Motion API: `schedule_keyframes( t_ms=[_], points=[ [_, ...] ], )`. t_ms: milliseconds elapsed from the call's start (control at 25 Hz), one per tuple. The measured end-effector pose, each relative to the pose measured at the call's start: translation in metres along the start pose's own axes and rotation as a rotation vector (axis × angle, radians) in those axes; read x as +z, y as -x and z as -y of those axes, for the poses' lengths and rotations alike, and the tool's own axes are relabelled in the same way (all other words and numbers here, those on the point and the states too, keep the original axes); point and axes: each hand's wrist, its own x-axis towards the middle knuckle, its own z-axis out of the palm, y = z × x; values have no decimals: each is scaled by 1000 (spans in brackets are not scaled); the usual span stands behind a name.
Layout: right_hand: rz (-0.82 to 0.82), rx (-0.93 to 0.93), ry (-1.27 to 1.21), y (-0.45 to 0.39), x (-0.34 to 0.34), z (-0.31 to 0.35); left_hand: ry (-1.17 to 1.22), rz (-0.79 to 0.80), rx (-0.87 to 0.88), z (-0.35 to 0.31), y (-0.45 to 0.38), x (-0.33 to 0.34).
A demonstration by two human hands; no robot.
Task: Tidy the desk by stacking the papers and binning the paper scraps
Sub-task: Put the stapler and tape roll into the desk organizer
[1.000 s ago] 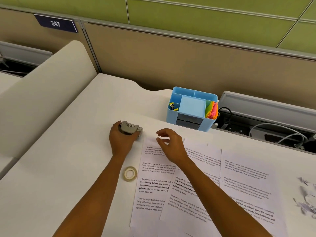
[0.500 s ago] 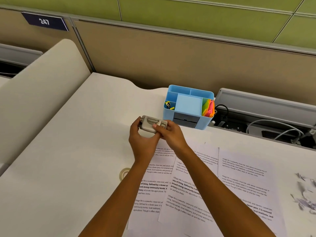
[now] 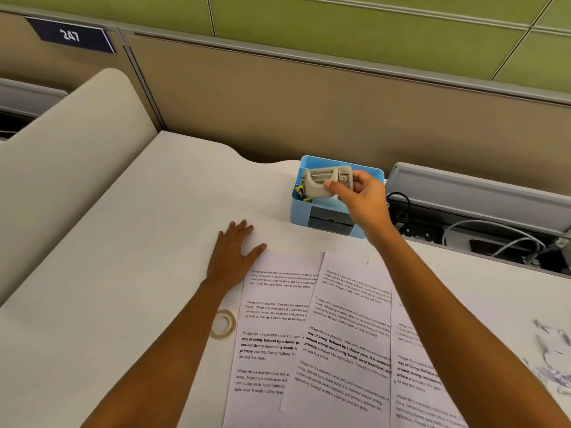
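Note:
Several printed papers [image 3: 312, 329] lie overlapping on the white desk [image 3: 123, 273], in front of me. A heap of torn paper scraps [image 3: 553, 356] lies at the desk's right edge. My right hand [image 3: 358, 196] grips a grey hole punch [image 3: 327, 182] and holds it over the blue desk organiser [image 3: 298, 208]. My left hand [image 3: 236, 254] rests flat on the desk with fingers spread, its thumb touching the top left corner of the leftmost paper.
A roll of clear tape [image 3: 223, 324] lies left of the papers, beside my left forearm. Behind the organiser runs a grey cable tray [image 3: 479, 193] with white cables. A beige partition [image 3: 309, 97] closes off the back, and a curved divider [image 3: 61, 156] stands at left.
The hole punch passed from my left hand to my right, which carried it right and up over the organiser. My left hand came down flat on the desk.

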Motion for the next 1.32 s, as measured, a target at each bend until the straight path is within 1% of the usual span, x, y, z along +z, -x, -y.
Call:
schedule_keyframes(
  t_ms=[120,240,320,520,720,880,1000,1120,1240,1320],
  points=[
    [-71,-101,165,-35,-14,15,-64,-43,83,12,3,5],
    [-70,-226,356,-67,-16,23,-138,-99,103,12,4,9],
    [-11,-268,457,-86,-11,22,-138,-103,97,12,4,10],
    [211,-296,732,-119,2,13,-126,-107,77,12,5,11],
    [259,-339,837,-133,15,6,-102,-100,62,12,3,10],
    [304,-283,841,-133,18,-4,-105,-103,64,11,4,11],
    [292,-255,815,-126,18,-7,-109,-110,69,12,4,10],
    [210,-263,757,-111,16,-6,-98,-106,70,12,4,10],
    [101,-344,636,-80,23,-2,-118,-74,89,14,2,7],
    [69,-393,580,-48,34,-6,-164,-27,144,19,3,2]
  ],
)
